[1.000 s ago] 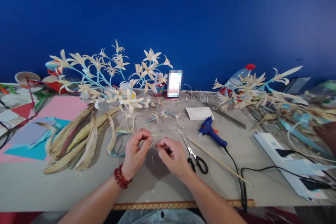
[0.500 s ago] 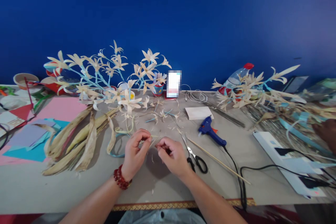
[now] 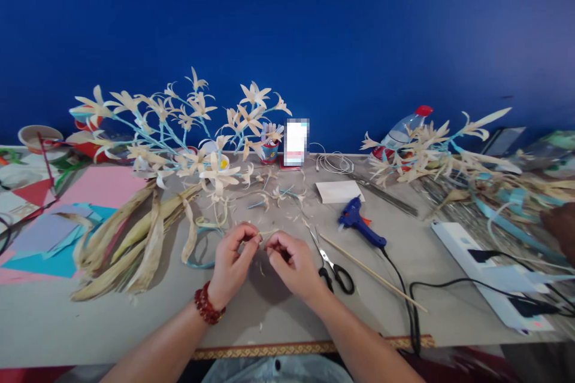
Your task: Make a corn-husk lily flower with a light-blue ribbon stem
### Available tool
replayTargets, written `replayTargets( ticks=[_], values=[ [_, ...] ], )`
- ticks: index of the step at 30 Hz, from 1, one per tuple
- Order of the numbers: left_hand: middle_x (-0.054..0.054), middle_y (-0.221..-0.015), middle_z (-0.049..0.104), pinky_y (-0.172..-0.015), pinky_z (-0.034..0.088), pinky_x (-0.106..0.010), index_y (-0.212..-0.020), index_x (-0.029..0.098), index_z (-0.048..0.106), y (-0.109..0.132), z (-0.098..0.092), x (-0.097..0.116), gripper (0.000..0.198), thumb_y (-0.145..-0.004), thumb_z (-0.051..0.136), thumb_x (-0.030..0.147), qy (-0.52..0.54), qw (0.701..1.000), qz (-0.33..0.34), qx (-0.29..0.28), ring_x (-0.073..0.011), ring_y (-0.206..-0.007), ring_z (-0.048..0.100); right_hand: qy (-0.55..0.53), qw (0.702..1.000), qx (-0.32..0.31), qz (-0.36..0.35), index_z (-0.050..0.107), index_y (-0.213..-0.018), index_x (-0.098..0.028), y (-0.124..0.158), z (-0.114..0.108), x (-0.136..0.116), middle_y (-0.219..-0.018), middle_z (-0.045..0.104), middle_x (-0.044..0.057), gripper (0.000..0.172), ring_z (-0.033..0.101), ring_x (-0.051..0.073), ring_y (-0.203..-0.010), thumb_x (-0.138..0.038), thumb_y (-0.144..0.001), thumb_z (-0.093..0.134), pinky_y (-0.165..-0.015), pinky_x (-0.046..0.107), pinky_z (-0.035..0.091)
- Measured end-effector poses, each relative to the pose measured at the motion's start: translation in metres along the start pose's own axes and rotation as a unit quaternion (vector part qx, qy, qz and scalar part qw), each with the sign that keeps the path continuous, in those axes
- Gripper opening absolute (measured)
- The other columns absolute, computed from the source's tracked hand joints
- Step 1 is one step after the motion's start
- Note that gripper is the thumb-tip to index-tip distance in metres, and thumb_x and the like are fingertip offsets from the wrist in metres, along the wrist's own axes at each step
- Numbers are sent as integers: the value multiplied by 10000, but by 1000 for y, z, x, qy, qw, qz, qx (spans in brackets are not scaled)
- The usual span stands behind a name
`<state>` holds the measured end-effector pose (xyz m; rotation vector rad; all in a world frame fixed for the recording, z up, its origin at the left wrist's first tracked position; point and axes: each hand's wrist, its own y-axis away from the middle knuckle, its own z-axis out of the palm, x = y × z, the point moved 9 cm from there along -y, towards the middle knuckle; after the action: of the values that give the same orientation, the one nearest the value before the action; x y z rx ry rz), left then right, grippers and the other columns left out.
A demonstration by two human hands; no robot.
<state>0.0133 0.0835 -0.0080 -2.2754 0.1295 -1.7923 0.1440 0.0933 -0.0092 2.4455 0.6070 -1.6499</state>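
My left hand (image 3: 236, 257), with a red bead bracelet at the wrist, is closed in a pinch on a small pale strip whose shape is hard to make out. Close beside it, my right hand (image 3: 291, 260) has its fingers curled together; what they hold is too small to name. Scissors with black handles (image 3: 330, 260) lie just right of my right hand, alongside a thin wooden stick (image 3: 372, 272). Left of my left hand is a bundle of dried husks (image 3: 135, 242), with a blue strip loop (image 3: 197, 264) between them.
A blue glue gun (image 3: 362, 224) and white card (image 3: 340, 191) lie to the right, before a white power strip (image 3: 485, 275) with black cables. Pale flower branches (image 3: 166, 131) stand at the back left. Another person's hand (image 3: 559, 230) is at the right edge.
My fingertips have shifted slightly, and the pale strip between them shows less. The view has moved a little.
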Motion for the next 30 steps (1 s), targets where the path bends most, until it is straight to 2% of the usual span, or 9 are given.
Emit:
replayTargets(
  ticks=[5, 9, 14, 19, 23, 30],
  values=[
    [-26, -765, 603, -661, 422, -268, -760, 188, 602, 0, 3, -1, 155, -886, 539, 253, 23, 1000, -18, -9, -166, -715, 549, -20, 1000, 9, -1, 598, -795, -184, -2, 2, 0, -629, 574, -26, 116, 504, 105, -554, -234, -883, 541, -488, 192, 344],
    [-9, -711, 586, -635, 412, -254, -741, 184, 606, -2, 4, -7, 160, -871, 554, 262, 69, 996, -54, -7, -153, -674, 526, -49, 999, 5, 12, 625, -876, -183, -2, 3, 3, -651, 592, -15, 108, 523, 113, -568, -251, -888, 543, -496, 196, 358],
    [5, -665, 575, -623, 404, -250, -716, 180, 608, -1, 8, -16, 162, -849, 570, 265, 122, 988, -96, -17, -142, -640, 509, -22, 999, 24, 13, 645, -852, -186, -1, -3, 2, -578, 521, -38, 135, 449, 98, -497, -223, -874, 518, -446, 188, 298],
    [10, -633, 574, -625, 407, -250, -692, 177, 601, 1, 16, -27, 154, -832, 558, 225, 189, 970, -148, -44, -138, -625, 515, 16, 999, 30, 12, 658, -847, -186, -1, -7, 0, -571, 531, -37, 152, 444, 99, -486, -220, -863, 511, -459, 195, 312],
    [12, -600, 559, -594, 400, -240, -660, 174, 581, 2, 21, -35, 152, -808, 556, 200, 244, 949, -195, -43, -129, -591, 503, 38, 999, 31, 1, 637, -787, -191, -1, -9, -3, -562, 518, -37, 155, 440, 101, -483, -213, -853, 499, -464, 197, 318],
    [6, -622, 552, -608, 422, -256, -654, 182, 572, 2, 22, -38, 141, -789, 566, 221, 273, 936, -218, -39, -139, -603, 515, 64, 998, 23, -13, 614, -757, -198, 0, -7, -4, -528, 479, -51, 140, 416, 96, -461, -206, -846, 506, -466, 195, 310]
  ],
)
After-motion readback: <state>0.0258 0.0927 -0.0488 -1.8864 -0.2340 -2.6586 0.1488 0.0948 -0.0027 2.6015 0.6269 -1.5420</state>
